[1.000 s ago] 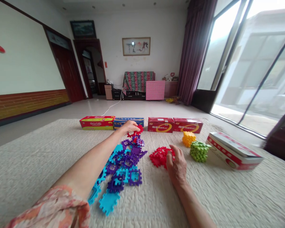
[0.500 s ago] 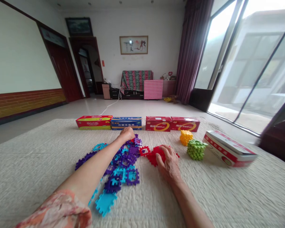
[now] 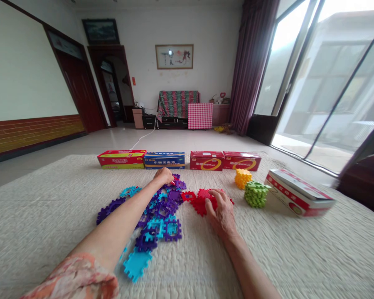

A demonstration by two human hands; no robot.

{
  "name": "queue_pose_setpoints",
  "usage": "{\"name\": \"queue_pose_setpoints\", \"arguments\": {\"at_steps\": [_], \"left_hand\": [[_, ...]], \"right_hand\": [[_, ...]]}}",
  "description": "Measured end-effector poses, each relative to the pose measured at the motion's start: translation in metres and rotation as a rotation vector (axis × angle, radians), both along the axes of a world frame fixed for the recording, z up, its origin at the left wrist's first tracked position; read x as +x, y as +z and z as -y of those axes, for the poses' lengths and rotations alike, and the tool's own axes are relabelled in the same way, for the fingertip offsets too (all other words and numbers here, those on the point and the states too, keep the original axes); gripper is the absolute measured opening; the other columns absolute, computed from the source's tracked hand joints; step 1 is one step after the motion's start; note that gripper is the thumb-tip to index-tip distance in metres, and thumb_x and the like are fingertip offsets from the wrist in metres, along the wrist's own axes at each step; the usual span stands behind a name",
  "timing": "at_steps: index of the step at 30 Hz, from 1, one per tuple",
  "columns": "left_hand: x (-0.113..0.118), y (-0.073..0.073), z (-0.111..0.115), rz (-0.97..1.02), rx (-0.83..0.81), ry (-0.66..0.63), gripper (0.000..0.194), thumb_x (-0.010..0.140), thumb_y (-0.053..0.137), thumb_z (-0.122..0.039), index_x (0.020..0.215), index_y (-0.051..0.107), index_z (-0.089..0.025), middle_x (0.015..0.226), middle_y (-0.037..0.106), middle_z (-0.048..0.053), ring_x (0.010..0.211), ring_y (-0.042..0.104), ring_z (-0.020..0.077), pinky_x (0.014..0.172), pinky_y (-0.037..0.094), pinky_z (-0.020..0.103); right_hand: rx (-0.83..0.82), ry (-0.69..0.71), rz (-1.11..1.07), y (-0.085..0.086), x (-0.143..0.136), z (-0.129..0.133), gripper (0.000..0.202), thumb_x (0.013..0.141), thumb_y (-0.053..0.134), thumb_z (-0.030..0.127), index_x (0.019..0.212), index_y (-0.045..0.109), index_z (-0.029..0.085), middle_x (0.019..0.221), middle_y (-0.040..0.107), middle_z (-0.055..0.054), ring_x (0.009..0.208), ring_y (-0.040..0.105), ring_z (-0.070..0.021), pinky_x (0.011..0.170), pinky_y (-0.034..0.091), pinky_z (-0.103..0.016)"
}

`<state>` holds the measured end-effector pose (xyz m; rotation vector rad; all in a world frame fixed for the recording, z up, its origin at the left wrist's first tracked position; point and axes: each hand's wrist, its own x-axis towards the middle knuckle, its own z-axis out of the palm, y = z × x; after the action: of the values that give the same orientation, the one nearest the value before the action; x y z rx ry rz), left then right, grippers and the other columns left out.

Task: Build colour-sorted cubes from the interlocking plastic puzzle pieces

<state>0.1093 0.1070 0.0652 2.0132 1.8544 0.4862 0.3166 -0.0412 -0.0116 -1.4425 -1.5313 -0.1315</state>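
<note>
The red toy pieces are heaped on the pale quilted cover, right of the mixed purple and blue pieces. The heap is covered in part by the right hand, its thumb and fingers parted. The left hand is curled at the far end of the purple and blue pieces, beside a bit of red; whether anything is grasped cannot be told.
</note>
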Motion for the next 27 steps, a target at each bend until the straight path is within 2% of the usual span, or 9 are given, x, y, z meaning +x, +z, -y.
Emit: {"name": "queue_pose_setpoints", "arguments": {"at_steps": [4, 7, 10, 13, 18, 20, 22, 25, 27], "left_hand": [[-0.001, 0.009, 0.004, -0.053, 0.218, 0.073, 0.023, 0.068, 0.059, -0.022, 0.085, 0.074, -0.018, 0.096, 0.072, 0.011, 0.103, 0.062, 0.0265, 0.081, 0.046, 0.028], [0.015, 0.011, 0.009, 0.031, 0.297, -0.007, 0.024, 0.069, 0.059, -0.023, 0.085, 0.074, -0.017, 0.092, 0.073, 0.009, 0.095, 0.064, 0.0239, 0.079, 0.047, 0.027], [0.037, 0.007, 0.018, 0.138, 0.195, -0.131, 0.026, 0.07, 0.059, -0.027, 0.087, 0.075, -0.017, 0.077, 0.072, 0.003, 0.075, 0.065, 0.0173, 0.067, 0.047, 0.023], [0.047, 0.004, 0.031, 0.105, 0.069, -0.285, 0.034, 0.072, 0.056, -0.034, 0.094, 0.073, -0.015, 0.069, 0.069, 0.002, 0.066, 0.063, 0.0163, 0.06, 0.046, 0.023], [0.041, 0.006, 0.058, -0.252, 0.013, -0.582, 0.058, 0.063, 0.065, -0.033, 0.12, 0.062, -0.02, 0.106, 0.069, 0.008, 0.096, 0.062, 0.0261, 0.08, 0.048, 0.029], [0.041, 0.006, 0.068, -0.365, 0.012, -0.645, 0.056, 0.063, 0.063, -0.026, 0.118, 0.062, -0.022, 0.109, 0.068, 0.01, 0.102, 0.06, 0.0288, 0.085, 0.047, 0.033], [0.043, 0.005, 0.074, -0.383, -0.004, -0.663, 0.047, 0.064, 0.061, -0.02, 0.11, 0.065, -0.025, 0.106, 0.068, 0.009, 0.103, 0.06, 0.0285, 0.087, 0.046, 0.035], [0.046, 0.002, 0.075, -0.242, 0.011, -0.616, 0.036, 0.066, 0.066, -0.017, 0.101, 0.067, -0.026, 0.104, 0.067, 0.008, 0.1, 0.06, 0.0269, 0.085, 0.048, 0.032], [0.048, 0.002, 0.072, -0.151, 0.043, -0.572, 0.026, 0.075, 0.066, -0.023, 0.101, 0.067, -0.024, 0.108, 0.064, 0.009, 0.1, 0.06, 0.0241, 0.083, 0.049, 0.03]], "right_hand": [[0.03, 0.0, -0.021, 0.0, 0.001, -0.001, 0.026, 0.084, 0.048, 0.029, 0.104, 0.061, 0.019, 0.111, 0.062, -0.011, 0.104, 0.056, -0.0248, 0.092, 0.044, -0.044], [0.056, -0.011, -0.036, 0.001, 0.002, -0.001, 0.027, 0.083, 0.048, 0.028, 0.105, 0.059, 0.018, 0.109, 0.062, -0.011, 0.102, 0.056, -0.0246, 0.091, 0.045, -0.044], [0.088, -0.002, -0.04, 0.003, 0.002, 0.0, 0.028, 0.083, 0.047, 0.027, 0.107, 0.059, 0.018, 0.109, 0.061, -0.011, 0.103, 0.056, -0.0244, 0.091, 0.045, -0.043], [0.096, 0.02, -0.016, 0.006, 0.0, 0.003, 0.028, 0.083, 0.049, 0.029, 0.107, 0.059, 0.018, 0.111, 0.061, -0.011, 0.104, 0.055, -0.0248, 0.091, 0.044, -0.043], [0.02, 0.048, 0.089, 0.007, -0.004, 0.006, 0.027, 0.082, 0.053, 0.031, 0.107, 0.061, 0.022, 0.119, 0.06, -0.008, 0.11, 0.053, -0.0259, 0.094, 0.039, -0.046], [-0.002, 0.054, 0.128, 0.004, -0.003, 0.005, 0.028, 0.082, 0.054, 0.031, 0.107, 0.061, 0.024, 0.12, 0.06, -0.007, 0.111, 0.052, -0.0263, 0.095, 0.038, -0.047], [-0.018, 0.056, 0.157, 0.0, -0.002, 0.003, 0.028, 0.081, 0.054, 0.032, 0.107, 0.062, 0.024, 0.119, 0.061, -0.007, 0.111, 0.052, -0.0269, 0.095, 0.038, -0.048], [-0.018, 0.045, 0.167, -0.004, 0.0, 0.0, 0.028, 0.082, 0.053, 0.035, 0.106, 0.061, 0.025, 0.117, 0.062, -0.007, 0.109, 0.053, -0.0272, 0.093, 0.038, -0.049], [0.008, 0.024, 0.141, -0.004, 0.001, -0.001, 0.03, 0.082, 0.051, 0.036, 0.109, 0.06, 0.023, 0.116, 0.061, -0.008, 0.108, 0.054, -0.027, 0.092, 0.039, -0.048]]}}
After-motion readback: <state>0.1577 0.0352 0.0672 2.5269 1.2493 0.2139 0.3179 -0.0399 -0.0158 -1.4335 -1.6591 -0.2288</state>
